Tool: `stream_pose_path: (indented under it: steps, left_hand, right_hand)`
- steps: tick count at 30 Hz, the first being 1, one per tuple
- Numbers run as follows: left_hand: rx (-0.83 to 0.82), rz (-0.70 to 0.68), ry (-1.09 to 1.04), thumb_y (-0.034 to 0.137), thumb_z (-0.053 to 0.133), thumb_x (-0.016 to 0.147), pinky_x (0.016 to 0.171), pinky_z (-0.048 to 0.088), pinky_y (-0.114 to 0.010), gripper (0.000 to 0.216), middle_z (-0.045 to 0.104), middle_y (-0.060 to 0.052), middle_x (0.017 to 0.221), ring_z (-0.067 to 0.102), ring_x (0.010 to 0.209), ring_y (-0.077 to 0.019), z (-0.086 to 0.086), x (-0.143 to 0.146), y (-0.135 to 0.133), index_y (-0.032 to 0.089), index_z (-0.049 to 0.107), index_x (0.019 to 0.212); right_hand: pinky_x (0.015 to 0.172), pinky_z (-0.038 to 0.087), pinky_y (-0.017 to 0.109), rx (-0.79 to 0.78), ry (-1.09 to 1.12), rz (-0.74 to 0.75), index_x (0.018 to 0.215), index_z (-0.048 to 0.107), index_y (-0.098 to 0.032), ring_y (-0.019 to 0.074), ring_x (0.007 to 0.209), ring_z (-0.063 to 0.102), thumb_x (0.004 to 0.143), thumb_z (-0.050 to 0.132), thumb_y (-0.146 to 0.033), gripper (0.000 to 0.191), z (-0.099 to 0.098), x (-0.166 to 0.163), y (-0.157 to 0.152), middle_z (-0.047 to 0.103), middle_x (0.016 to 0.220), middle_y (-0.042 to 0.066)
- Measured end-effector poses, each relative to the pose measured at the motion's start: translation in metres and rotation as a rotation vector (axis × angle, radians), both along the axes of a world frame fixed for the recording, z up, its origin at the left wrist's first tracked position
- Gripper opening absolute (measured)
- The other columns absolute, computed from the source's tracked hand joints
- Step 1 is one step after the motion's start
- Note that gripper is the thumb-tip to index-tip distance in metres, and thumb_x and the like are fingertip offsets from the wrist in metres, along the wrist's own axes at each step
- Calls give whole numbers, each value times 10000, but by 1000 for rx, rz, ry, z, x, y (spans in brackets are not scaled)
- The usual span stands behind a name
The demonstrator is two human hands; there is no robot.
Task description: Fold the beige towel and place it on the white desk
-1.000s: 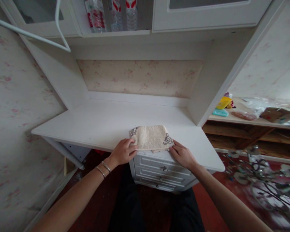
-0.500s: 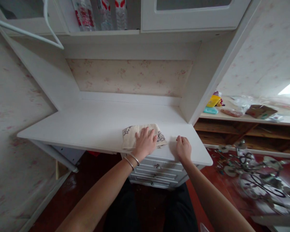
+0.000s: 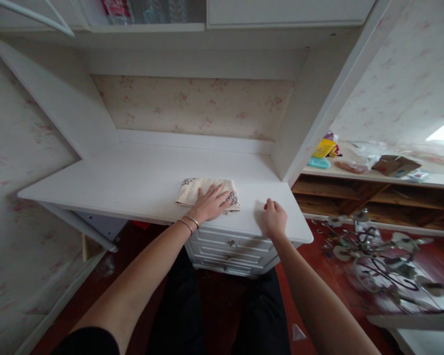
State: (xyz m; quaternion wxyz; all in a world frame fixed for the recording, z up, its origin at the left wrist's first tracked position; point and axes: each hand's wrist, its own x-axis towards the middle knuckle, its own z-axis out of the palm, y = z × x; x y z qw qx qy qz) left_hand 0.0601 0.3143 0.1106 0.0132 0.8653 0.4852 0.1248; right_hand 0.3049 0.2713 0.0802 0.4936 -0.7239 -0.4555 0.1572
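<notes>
A folded cream towel with a grey pattern at its corners lies on the white desk, near the front edge. My left hand lies flat on the towel's right half, fingers spread; bracelets show on that wrist. My right hand rests on the bare desk top just right of the towel, fingers curled under, holding nothing that I can see.
White drawers sit under the desk. A white side panel rises at the right. Beyond it a wooden shelf carries a yellow box, bags and a cardboard box. A metal chandelier lies on the red floor.
My left hand went from the towel's left edge onto its top. My right hand let go of the towel's right edge and now rests on the desk beside it.
</notes>
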Motion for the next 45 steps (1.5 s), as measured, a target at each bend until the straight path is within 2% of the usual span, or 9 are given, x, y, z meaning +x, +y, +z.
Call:
stream_pose_path:
  steps: [4,6,9,12,17,25,29,39,45]
  left_hand:
    - [230,31,-92,445,242,1007,1123,349,-449,492,529,-106,1404,477,1294,-228,-2,-47,-2,215,570,1293]
    - [295,170,-145,407,285,998,1086,397,-388,451,570,-123,1323,516,1242,-225,-5,-83,1,179,589,1242]
    - [302,470,-178,369,319,977,1066,414,-411,430,558,-148,1328,520,1238,-250,-12,-132,5,155,567,1256]
    - [146,667,-120,408,302,978,1079,339,-608,459,502,-152,1423,476,1294,-308,-21,-153,6,201,519,1325]
    - [-2,627,-85,478,262,983,1113,90,-740,466,458,-50,1500,382,1385,-283,-27,-149,3,311,519,1334]
    - [-11,641,-95,471,262,974,1150,88,-682,483,411,-1,1534,342,1419,-262,-27,-150,-1,337,512,1365]
    - [-7,646,-102,457,262,977,1157,93,-663,479,415,-2,1531,347,1417,-253,-27,-149,-3,334,517,1363]
    - [-11,640,-108,462,269,973,1156,112,-659,483,415,-9,1531,347,1419,-258,-25,-150,-4,328,514,1367]
    - [-14,645,-107,454,278,970,1165,104,-639,474,406,1,1536,342,1423,-244,-23,-148,-7,336,518,1360]
  right_hand:
    - [573,286,310,30,108,-9,557,452,-248,196,595,470,890,415,-441,387,0,1,0,492,522,-10]
    - [566,280,310,17,103,-1,553,460,-246,191,589,463,877,429,-432,375,1,2,3,495,524,-13]
    - [575,289,306,-31,69,46,555,495,-243,193,607,481,863,445,-435,366,2,8,7,526,542,-10]
    - [590,312,299,-46,90,124,570,529,-239,193,619,509,864,455,-481,388,1,16,9,563,573,-8]
    - [578,301,297,-43,13,147,565,527,-235,182,580,485,889,439,-493,423,1,14,2,535,535,-12]
    - [618,292,293,-75,-527,227,595,587,-221,186,681,546,914,432,-333,373,0,-11,-8,670,722,68]
    - [593,293,289,-139,-323,157,560,579,-226,177,611,511,902,437,-375,398,1,-2,-8,613,596,30]
    - [545,280,302,1,54,30,525,494,-231,170,536,444,827,474,-433,364,-1,13,-9,447,475,-35]
    - [560,281,302,-30,-79,63,529,503,-234,178,557,458,853,442,-437,387,1,8,-12,494,498,-14]
